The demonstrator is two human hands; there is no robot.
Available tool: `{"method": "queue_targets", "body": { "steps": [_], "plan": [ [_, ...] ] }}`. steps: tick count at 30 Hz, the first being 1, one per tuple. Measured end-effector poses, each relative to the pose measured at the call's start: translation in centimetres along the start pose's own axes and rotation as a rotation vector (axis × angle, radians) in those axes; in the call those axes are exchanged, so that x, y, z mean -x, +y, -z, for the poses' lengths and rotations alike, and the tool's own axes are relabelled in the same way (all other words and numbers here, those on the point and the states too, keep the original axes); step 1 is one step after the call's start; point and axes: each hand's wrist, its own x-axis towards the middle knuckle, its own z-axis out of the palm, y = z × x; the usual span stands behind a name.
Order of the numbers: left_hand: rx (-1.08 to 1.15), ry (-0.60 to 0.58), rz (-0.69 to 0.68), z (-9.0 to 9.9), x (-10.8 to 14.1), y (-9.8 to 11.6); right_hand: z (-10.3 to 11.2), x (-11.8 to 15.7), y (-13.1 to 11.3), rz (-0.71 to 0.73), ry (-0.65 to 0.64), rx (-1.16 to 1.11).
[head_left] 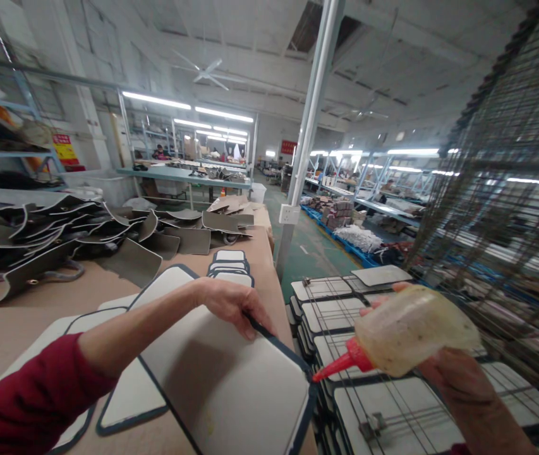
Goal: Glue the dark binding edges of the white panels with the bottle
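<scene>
My left hand (238,306) grips the dark-edged rim of a white panel (231,385), fingers closed over its far edge. The panel is tilted above the table. My right hand (449,373) is wrapped round a yellowish, translucent squeeze bottle (416,328) with a red nozzle (340,363). The nozzle tip points left and meets the dark border at the panel's right corner. More white panels with dark edges (131,398) lie on the table under my left forearm. Several smaller ones (230,265) are stacked just beyond my left hand.
Brown table (89,291) bears a heap of dark grey curved pieces (127,262) at left. On the right, a wire rack (326,328) holds rows of white panels, beside an upright mesh rack (506,145). A metal post (304,139) with a socket box stands by the table edge.
</scene>
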Motion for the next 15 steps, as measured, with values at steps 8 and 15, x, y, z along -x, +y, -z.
{"method": "queue_targets", "body": {
  "steps": [8, 15],
  "plan": [
    [0.004, -0.003, 0.019, 0.1, 0.7, 0.4, -0.8, 0.1, 0.5, 0.063, -0.099, 0.091],
    [0.039, 0.053, 0.024, -0.1, 1.3, 0.2, -0.6, 2.1, 1.1, 0.008, -0.047, 0.091]
  ]
}}
